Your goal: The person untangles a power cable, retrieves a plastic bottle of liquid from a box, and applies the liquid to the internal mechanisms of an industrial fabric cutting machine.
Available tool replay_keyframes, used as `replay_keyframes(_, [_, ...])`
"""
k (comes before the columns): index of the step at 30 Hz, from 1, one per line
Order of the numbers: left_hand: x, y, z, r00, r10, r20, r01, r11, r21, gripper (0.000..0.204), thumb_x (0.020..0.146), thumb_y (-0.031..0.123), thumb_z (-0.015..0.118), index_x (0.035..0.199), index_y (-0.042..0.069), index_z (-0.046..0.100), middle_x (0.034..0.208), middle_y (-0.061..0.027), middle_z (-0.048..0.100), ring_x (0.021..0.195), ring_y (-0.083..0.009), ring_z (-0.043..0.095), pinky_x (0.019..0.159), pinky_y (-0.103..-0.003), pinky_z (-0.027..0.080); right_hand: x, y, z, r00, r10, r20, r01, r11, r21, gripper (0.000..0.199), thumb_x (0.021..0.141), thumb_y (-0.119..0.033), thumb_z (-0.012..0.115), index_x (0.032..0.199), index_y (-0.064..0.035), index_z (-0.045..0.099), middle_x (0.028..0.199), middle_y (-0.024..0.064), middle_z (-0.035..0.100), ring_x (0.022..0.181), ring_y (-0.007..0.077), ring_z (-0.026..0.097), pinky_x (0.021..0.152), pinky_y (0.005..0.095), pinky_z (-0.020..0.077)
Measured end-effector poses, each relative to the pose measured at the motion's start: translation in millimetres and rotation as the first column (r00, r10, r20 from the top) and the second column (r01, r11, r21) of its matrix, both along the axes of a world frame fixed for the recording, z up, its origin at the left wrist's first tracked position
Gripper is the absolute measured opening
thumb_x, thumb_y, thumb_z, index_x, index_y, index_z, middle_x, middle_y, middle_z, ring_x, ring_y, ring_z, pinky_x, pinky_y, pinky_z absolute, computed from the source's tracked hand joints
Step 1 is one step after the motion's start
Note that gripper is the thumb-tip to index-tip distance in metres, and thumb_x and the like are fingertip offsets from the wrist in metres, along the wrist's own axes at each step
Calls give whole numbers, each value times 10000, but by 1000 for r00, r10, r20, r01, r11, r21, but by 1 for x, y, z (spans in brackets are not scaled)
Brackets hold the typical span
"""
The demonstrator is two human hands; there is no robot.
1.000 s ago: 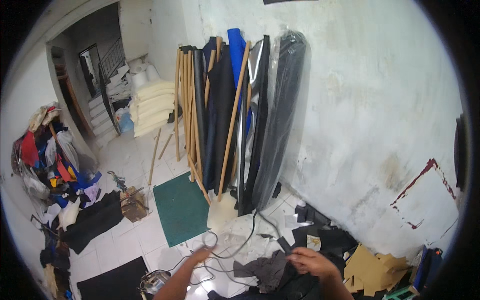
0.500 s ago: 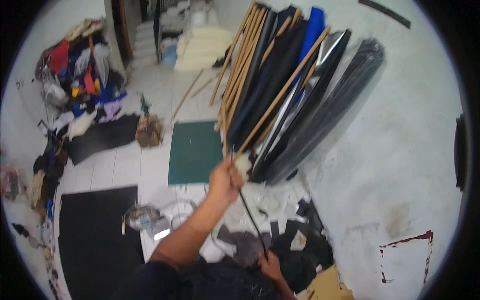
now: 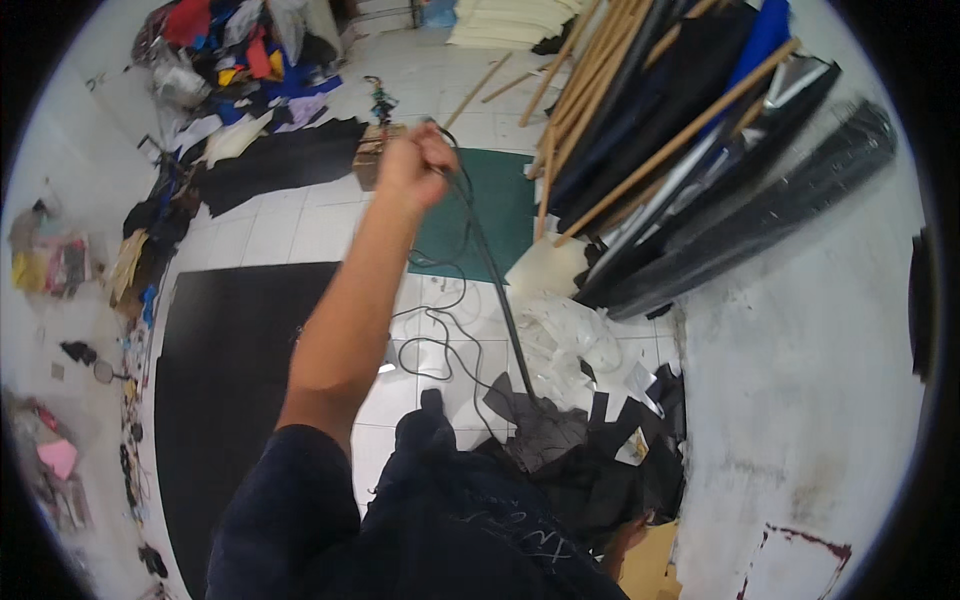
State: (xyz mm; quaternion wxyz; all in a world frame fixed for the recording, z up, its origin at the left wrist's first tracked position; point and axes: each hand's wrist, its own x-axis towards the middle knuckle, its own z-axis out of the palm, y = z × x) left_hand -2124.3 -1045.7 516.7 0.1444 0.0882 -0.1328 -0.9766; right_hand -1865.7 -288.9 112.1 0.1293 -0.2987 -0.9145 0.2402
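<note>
"What could be going wrong?"
"The black cable [image 3: 491, 260] could be catching if slack cord [image 3: 447, 378] is snagging on the grey cloth [image 3: 548, 435]."
"Its direction?"
"Its long axis is running far-left to near-right, crossing before the green mat [image 3: 510, 200]."
"The hands?"
"The left hand [image 3: 420, 165] is gripping its far end; the right hand [image 3: 628, 540] is only partly showing, its hold impossible to tell."
</note>
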Motion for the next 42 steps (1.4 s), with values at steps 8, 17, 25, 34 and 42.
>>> replay_keyframes(8, [-17, 45, -194, 872, -219, 438, 412, 812, -414, 276, 967, 290, 518, 1014, 21, 557, 867, -133, 645, 792, -267, 649, 784, -422, 537, -185, -141, 372, 930, 310, -198, -353, 903, -243, 306, 988, -318, 566, 853, -44, 582, 643, 3, 489, 519, 98, 414, 463, 282, 315])
replay_keyframes(17, [21, 35, -211, 899, 374, 226, 192, 128, -973, 457, 867, 315, 686, 1193, 13, 579, 1174, -185, 597, 1104, -336, 578, 961, -430, 447, -222, -393, 454, 522, 853, -7, -853, 522, 1, 264, 1006, -222, 522, 1177, -23, 552, 665, -40, 443, 522, 69, 361, 466, 236, 301])
replay_keyframes(25, [33, 16, -76, 879, -472, -64, -115, -79, -990, 393, 843, 439, 697, 921, 57, 645, 878, -141, 639, 931, -339, 603, 842, -461, 425, -242, -548, 454, 238, 950, 202, -951, 270, -148, 112, 869, -64, 655, 922, 29, 624, 590, 14, 500, 562, 78, 428, 500, 266, 336])
replay_keyframes(34, [30, -49, -47, 924, -158, -349, -316, 201, -927, 351, 870, 395, 665, 768, 64, 613, 699, -97, 555, 743, -322, 546, 728, -428, 381, -340, -530, 344, 421, 900, -108, -906, 413, -90, 301, 971, -235, 543, 783, -10, 473, 714, 45, 447, 724, 143, 435, 652, 315, 387])
replay_keyframes(42, [24, -132, -53, 938, 47, -344, -344, -7, -939, 285, 858, 366, 665, 810, 85, 658, 790, -80, 626, 817, -306, 582, 759, -426, 396, -372, -653, 280, 80, 983, -163, -963, 34, -269, 427, 974, -338, 525, 1094, 63, 608, 1149, 173, 593, 1095, 309, 565, 955, 396, 416])
